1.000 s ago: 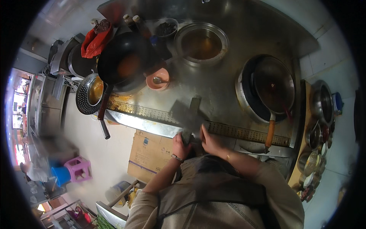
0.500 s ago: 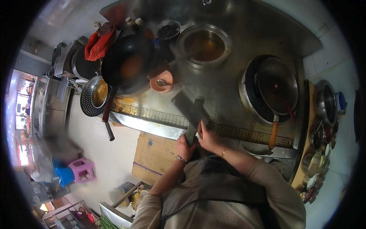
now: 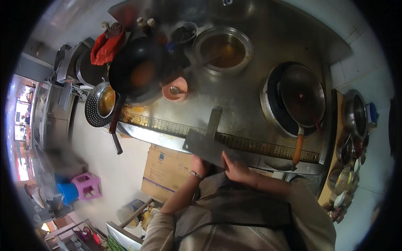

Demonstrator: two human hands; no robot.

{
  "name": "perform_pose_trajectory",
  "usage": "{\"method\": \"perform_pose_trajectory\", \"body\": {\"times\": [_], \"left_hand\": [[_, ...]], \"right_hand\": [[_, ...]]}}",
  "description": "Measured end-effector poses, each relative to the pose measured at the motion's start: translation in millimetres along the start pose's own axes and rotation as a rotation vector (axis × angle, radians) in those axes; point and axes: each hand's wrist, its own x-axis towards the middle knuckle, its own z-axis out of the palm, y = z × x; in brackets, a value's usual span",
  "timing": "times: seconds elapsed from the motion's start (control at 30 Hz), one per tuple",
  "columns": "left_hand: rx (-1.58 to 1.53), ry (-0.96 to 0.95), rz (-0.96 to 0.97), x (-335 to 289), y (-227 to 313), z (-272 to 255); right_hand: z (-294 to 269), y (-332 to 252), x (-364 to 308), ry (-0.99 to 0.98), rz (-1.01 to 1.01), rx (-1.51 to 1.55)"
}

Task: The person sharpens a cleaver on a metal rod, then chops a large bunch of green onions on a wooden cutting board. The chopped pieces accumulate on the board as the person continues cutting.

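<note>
Nearest to you, your left hand [image 3: 201, 166] sits at the near side of the cleaver [image 3: 204, 146]; its fingers are partly hidden under the blade, so you cannot tell what they close on. Your right hand [image 3: 236, 166] is clamped on the cleaver at its right end, a finger laid along the blade. You have the cleaver flat and slanted, its left corner over the front edge [image 3: 161, 138] of the steel tabletop [image 3: 247, 90]. Just beyond the cleaver, a narrow grey bar [image 3: 214, 119] juts away from you, crossing the perforated strip [image 3: 255, 144], its near end covered by the blade. Left of the cleaver and below the edge stands a cardboard box [image 3: 167, 173].

Right of the cleaver, you have a stretch of steel before the wooden handle [image 3: 298, 146] of the round pan [image 3: 303, 92], which points back toward the front edge. Beyond and left of the cleaver sits the pink bowl [image 3: 171, 97], with the black wok [image 3: 121, 62] further left. Straight beyond the cleaver, past a broad band of steel, stands the pot of brown liquid [image 3: 249, 52].
</note>
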Motion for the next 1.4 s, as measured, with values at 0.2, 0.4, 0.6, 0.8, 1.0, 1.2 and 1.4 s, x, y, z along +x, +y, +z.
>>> {"method": "perform_pose_trajectory", "body": {"times": [0.2,0.4,0.6,0.8,1.0,1.2,1.4], "left_hand": [[-0.048,-0.001,-0.257,0.1,-2.9,0.8],[-0.037,-0.110,-0.322,2.0,-1.7,0.9],[0.078,0.015,-0.031,4.7,2.8,-2.1],[-0.064,0.040,-0.201,-1.9,-4.8,6.2],[0.159,-0.039,0.032,-4.4,-10.8,10.7],[-0.073,0.118,-0.216,3.4,2.4,3.0],[-0.125,0.088,-0.221,9.2,0.7,-10.0]], "right_hand": [[2.9,4.2,-10.7,-0.020,0.093,0.015],[-7.0,-10.9,-9.6,-0.149,0.165,-0.131],[-17.8,-16.2,-24.2,-0.184,0.095,-0.117],[-5.3,5.9,-47.9,0.007,0.160,-0.053],[-25.4,-16.7,-59.4,-0.380,0.229,0.008],[-54.9,5.7,-7.7,0.141,0.269,0.053],[-31.9,41.0,-61.2,0.178,0.332,0.929]]}}
